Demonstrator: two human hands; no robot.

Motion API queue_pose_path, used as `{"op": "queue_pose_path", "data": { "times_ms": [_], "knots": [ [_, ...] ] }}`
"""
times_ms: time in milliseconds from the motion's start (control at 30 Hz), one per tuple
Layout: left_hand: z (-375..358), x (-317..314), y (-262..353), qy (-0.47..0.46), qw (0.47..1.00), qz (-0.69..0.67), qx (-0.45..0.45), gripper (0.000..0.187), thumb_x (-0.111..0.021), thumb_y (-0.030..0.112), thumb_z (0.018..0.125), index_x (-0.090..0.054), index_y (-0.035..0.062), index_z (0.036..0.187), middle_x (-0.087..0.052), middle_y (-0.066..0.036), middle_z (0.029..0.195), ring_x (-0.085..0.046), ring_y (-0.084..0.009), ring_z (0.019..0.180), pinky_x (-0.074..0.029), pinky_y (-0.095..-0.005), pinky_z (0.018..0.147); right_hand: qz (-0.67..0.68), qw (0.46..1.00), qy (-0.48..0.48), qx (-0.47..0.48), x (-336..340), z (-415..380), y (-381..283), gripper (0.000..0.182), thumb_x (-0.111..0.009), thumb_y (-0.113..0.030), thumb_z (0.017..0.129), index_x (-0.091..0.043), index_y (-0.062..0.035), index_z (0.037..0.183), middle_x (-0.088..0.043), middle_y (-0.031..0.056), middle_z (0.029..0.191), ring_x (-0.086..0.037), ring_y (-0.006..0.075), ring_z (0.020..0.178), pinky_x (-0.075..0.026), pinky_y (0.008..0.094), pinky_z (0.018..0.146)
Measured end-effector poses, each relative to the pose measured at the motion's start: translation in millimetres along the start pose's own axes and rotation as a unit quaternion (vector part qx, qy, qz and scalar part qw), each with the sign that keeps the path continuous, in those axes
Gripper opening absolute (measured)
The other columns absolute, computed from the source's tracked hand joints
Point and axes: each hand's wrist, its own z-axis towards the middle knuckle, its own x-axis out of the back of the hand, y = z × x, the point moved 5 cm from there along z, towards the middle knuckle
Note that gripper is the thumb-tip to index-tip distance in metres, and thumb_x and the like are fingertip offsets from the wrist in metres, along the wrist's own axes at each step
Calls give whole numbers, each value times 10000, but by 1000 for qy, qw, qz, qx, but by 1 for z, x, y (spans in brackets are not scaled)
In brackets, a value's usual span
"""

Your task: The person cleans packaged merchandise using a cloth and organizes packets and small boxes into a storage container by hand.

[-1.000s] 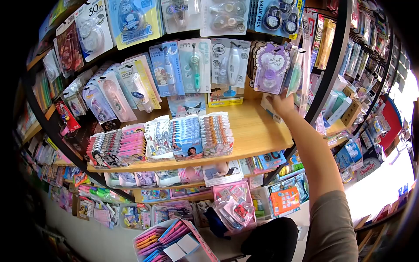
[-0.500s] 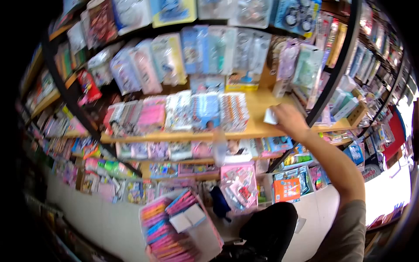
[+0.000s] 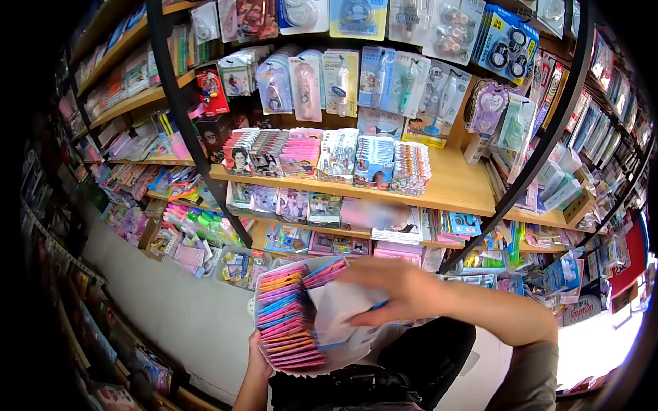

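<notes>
Head view: an open box (image 3: 349, 356) of packets (image 3: 288, 325) sits by the lap, bare floor (image 3: 185, 305) leftward, long axis running toward the shelf (image 3: 466, 181). Left hand (image 3: 257, 359) grips its near-left side; right hand (image 3: 401, 284) (blurred) overhangs white cards (image 3: 334, 312), grip indeterminable.

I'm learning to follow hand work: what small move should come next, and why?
Probably settle the right hand onto the white cards in the box. It is already above them, and the left hand is against the box's side, which should help steady it. Blur hides whether the right hand already grips a card.
</notes>
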Motion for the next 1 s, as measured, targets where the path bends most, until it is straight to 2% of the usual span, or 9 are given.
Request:
{"op": "queue_pose_path", "data": {
  "times_ms": [133, 233, 367, 467, 567, 667, 767, 867, 1000],
  "knots": [
    [0, 22, -5, 17, 1000, 8, -12, 568, -459, 450, 809, -445, 22, 1183, -528, -153, 1155, -537, -282, 1025, -425, -400, 889, -140, 984, -72, 89, -62, -4, 27, 525, -664, -261, 728, -475, 19, 1131, -508, 168, 1046, -518, 317, 930, -427, 350, 801],
    [-2, 23, -3, 23, 1000, 7, -19, 552, -446, 446, 824, -448, 23, 1179, -527, -150, 1158, -530, -280, 1035, -414, -402, 903, -164, 965, -205, 1, -98, -21, 59, 569, -651, -291, 726, -452, 6, 1169, -456, 172, 1120, -464, 307, 1030, -388, 357, 861],
    [1, 27, -5, 15, 1000, 3, -16, 547, -429, 441, 837, -444, 19, 1185, -524, -152, 1164, -517, -282, 1054, -403, -406, 916, -216, 963, -157, 30, -96, -36, 49, 654, -658, -332, 717, -416, 8, 1220, -420, 182, 1174, -401, 319, 1111, -346, 394, 908],
    [-1, 19, -2, -1, 1000, 8, -18, 566, -422, 453, 833, -437, 21, 1197, -519, -157, 1172, -514, -289, 1059, -401, -414, 917, -175, 978, -104, -32, -73, -36, 39, 669, -676, -319, 712, -409, 11, 1229, -399, 188, 1201, -394, 325, 1118, -335, 398, 922],
    [-2, 17, -3, 4, 1000, 10, -7, 598, -423, 483, 816, -435, 26, 1202, -517, -160, 1175, -515, -297, 1055, -406, -423, 911, -201, 976, 69, -50, -12, -41, 50, 539, -704, -230, 706, -462, -16, 1138, -464, 178, 1109, -462, 346, 1013, -387, 414, 862],
    [0, 31, -8, 42, 999, 17, -14, 610, -392, 489, 807, -436, 25, 1201, -528, -176, 1150, -535, -321, 1015, -430, -438, 884, -355, 908, 209, -79, 64, -68, 90, 411, -648, -90, 726, -468, 3, 1084, -488, 178, 1023, -493, 332, 938, -409, 380, 820],
    [0, 17, 0, 103, 989, 106, -26, 534, -357, 406, 842, -463, -1, 1169, -555, -186, 1085, -569, -318, 944, -471, -425, 833, -322, 841, 344, -265, 139, -116, 153, 340, -625, -142, 756, -498, 13, 1030, -495, 189, 1000, -497, 347, 947, -412, 376, 815],
    [-18, -3, 20, 174, 954, 240, -52, 421, -363, 285, 893, -502, -38, 1126, -577, -183, 1023, -590, -290, 896, -501, -394, 792, -395, 762, 387, -339, 195, -158, 207, 376, -609, -178, 761, -504, 10, 1069, -447, 244, 1117, -462, 389, 1023, -390, 404, 891],
    [-13, -14, 15, 246, 957, 155, 0, 487, -373, 343, 884, -437, -23, 1199, -544, -201, 1085, -563, -305, 959, -470, -436, 843, -417, 721, 389, -395, 245, -182, 256, 421, -607, -175, 765, -475, 13, 1117, -359, 305, 1203, -417, 431, 1083, -370, 418, 925]
  ]
}}
